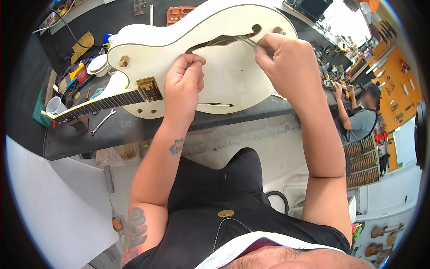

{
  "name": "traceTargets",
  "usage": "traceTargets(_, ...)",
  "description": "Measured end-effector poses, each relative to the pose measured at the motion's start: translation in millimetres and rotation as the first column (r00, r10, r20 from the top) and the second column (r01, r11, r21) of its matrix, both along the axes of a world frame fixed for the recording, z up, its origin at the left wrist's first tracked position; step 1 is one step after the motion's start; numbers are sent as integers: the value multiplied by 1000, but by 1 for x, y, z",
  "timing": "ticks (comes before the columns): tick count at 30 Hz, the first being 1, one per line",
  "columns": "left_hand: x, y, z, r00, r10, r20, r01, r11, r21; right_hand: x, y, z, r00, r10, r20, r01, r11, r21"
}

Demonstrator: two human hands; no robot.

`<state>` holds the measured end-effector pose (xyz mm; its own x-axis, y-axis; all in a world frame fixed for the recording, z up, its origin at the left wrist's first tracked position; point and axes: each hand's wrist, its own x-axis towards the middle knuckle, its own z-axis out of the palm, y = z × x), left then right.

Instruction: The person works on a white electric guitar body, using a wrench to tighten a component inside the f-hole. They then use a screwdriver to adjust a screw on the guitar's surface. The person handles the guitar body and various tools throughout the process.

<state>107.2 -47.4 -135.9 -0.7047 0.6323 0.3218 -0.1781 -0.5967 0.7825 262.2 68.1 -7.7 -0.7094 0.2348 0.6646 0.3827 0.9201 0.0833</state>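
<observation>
A white hollow-body electric guitar [224, 80] lies face up on the dark workbench, its neck pointing to the left. Dark wires show inside the open f-shaped sound hole [215, 43]. My right hand [289, 60] is closed around a slim metal tool [246, 41], perhaps tweezers, whose tip reaches the right part of that hole. Beside the hole's left end, my left hand [184, 83] is pinched just over the guitar's top; whatever is between its fingers is too small to make out. A gold pickup [149, 89] sits by the end of the fretboard [98, 104].
A wrench [103, 122] lies on the workbench [134, 130] in front of the neck. White tubs [98, 66], a clear cup [55, 106] and loose tools crowd the left side. An orange case [178, 15] stands behind the guitar. Another person [360, 112] works at the right.
</observation>
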Motion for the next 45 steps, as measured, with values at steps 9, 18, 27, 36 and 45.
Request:
traceTargets(9,2,0,2,1000,9,-22,-9,999,-33,2,13,-7,991,118,58,-128,968,216)
traceTargets(18,-1,1,0,1000,-6,-21,5,1000,-10,1,12,-18,990,104,-93,-116,984,-136)
traceTargets(27,-1,1,0,1000,-12,-15,11,1000,-18,-1,13,-27,988,108,-110,-106,994,20)
traceTargets(36,-3,2,-4,999,-16,-32,16,1000,4,-2,14,-36,984,143,-107,-123,977,175)
traceTargets(45,-2,1,-1,999,-4,-35,4,1000,-19,-7,12,-32,990,136,-43,-129,982,141)
